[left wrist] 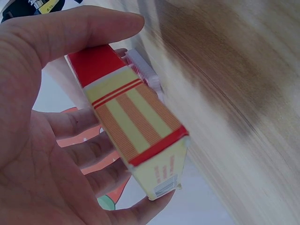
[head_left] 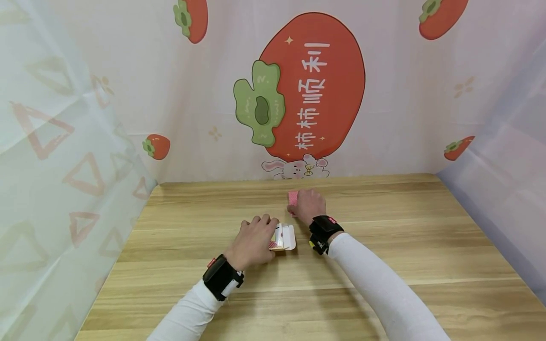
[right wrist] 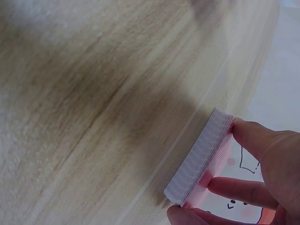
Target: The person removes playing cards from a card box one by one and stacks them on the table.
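My left hand (head_left: 255, 239) holds a playing-card box (left wrist: 133, 119) between thumb and fingers. The box is cream with red bands, orange stripes and a barcode on one end. Its white flap (head_left: 289, 237) stands open at the right end in the head view. Farther back on the table, my right hand (head_left: 310, 207) grips a deck of cards (right wrist: 199, 164) by its edges. The deck has pink-red patterned backs, and its white card edges face the right wrist camera. In the head view only the left part of the deck (head_left: 293, 197) shows beside the hand.
Both hands work over a wooden table (head_left: 405, 265). A white cloth backdrop (head_left: 392, 94) with persimmon drawings rises at the table's back edge, and patterned cloth (head_left: 77, 142) hangs along the left side. Black camera straps (head_left: 222, 277) circle both wrists.
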A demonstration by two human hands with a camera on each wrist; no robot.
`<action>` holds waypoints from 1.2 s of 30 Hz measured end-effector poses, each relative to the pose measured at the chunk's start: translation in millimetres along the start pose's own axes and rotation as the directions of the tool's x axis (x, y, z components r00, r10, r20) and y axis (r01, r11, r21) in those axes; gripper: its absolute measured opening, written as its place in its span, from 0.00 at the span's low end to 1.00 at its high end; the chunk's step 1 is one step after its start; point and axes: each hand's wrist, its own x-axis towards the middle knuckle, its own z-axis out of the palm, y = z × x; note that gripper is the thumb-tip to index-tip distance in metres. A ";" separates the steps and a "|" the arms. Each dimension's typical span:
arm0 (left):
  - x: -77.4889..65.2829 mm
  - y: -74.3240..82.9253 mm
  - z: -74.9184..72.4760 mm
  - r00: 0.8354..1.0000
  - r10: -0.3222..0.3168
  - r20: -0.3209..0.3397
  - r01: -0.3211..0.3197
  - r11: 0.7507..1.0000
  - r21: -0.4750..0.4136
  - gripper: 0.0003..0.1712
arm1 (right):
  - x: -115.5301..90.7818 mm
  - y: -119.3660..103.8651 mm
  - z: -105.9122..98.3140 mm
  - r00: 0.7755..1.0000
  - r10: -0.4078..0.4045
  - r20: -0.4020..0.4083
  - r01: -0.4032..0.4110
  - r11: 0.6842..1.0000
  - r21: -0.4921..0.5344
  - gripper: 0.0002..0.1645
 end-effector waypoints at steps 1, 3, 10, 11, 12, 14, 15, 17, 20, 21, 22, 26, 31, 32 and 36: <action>-0.1 0.0 -0.2 1.000 0.000 0.001 0.000 1.000 -0.001 0.39 | -0.1 0.0 -0.1 1.000 -0.003 -0.001 0.003 1.000 -0.002 0.27; -0.3 0.0 -0.6 1.000 -0.001 0.001 0.001 1.000 -0.004 0.39 | -0.5 0.1 -0.6 1.000 -0.009 -0.005 0.009 1.000 -0.002 0.27; -0.2 0.0 -0.1 1.000 0.000 0.002 0.000 1.000 -0.007 0.39 | -2.2 1.6 0.8 0.999 -0.026 -0.019 0.026 1.000 0.003 0.29; -0.2 0.2 -0.3 1.000 0.000 0.003 0.000 1.000 -0.009 0.39 | -2.5 1.6 1.0 0.999 -0.028 -0.020 0.028 1.000 0.001 0.29; -0.2 0.1 -0.3 1.000 -0.001 0.004 0.001 1.000 -0.010 0.39 | -2.7 1.5 1.2 0.999 -0.031 -0.022 0.031 1.000 -0.005 0.29; -0.3 0.2 -0.3 1.000 -0.002 0.007 0.003 1.000 -0.012 0.39 | -3.1 1.5 1.7 0.999 -0.036 -0.028 0.035 0.999 -0.012 0.28; -0.5 0.3 -0.4 1.000 -0.004 0.008 0.004 1.000 -0.012 0.39 | -3.4 1.5 1.8 0.999 -0.037 -0.032 0.037 0.999 -0.013 0.28; -0.8 0.5 -0.6 1.000 -0.008 0.011 0.008 1.000 -0.012 0.40 | -3.6 1.2 2.4 0.998 -0.038 -0.041 0.038 0.999 -0.017 0.28; -1.4 0.8 -1.2 1.000 -0.010 0.011 0.010 1.000 -0.014 0.39 | -4.1 0.9 2.4 0.998 -0.035 -0.050 0.035 0.999 -0.014 0.29; -1.5 0.9 -1.7 1.000 -0.010 0.011 0.011 1.000 -0.015 0.39 | -4.1 0.6 2.3 0.998 -0.034 -0.053 0.033 0.999 -0.012 0.29; -1.5 0.9 -1.6 1.000 -0.010 0.010 0.011 1.000 -0.015 0.39 | -4.1 0.5 2.3 0.998 -0.031 -0.056 0.031 0.999 -0.007 0.29; -1.4 0.7 -1.0 1.000 -0.007 0.008 0.007 1.000 -0.008 0.39 | -3.7 0.6 1.8 0.999 -0.014 -0.045 0.015 1.000 0.010 0.27; -1.7 1.0 -0.3 1.000 -0.006 0.004 0.006 1.000 -0.005 0.40 | -3.4 1.0 1.4 1.000 0.010 -0.008 -0.010 1.000 0.005 0.30; -1.6 1.0 -0.3 1.000 -0.005 0.003 0.005 1.000 -0.004 0.40 | -3.5 1.0 1.0 1.000 0.014 0.001 -0.014 1.000 0.003 0.30; -1.9 1.0 -1.1 1.000 -0.004 0.000 0.004 1.000 -0.003 0.39 | -4.2 2.9 -2.4 0.998 0.037 0.046 -0.037 0.999 0.003 0.36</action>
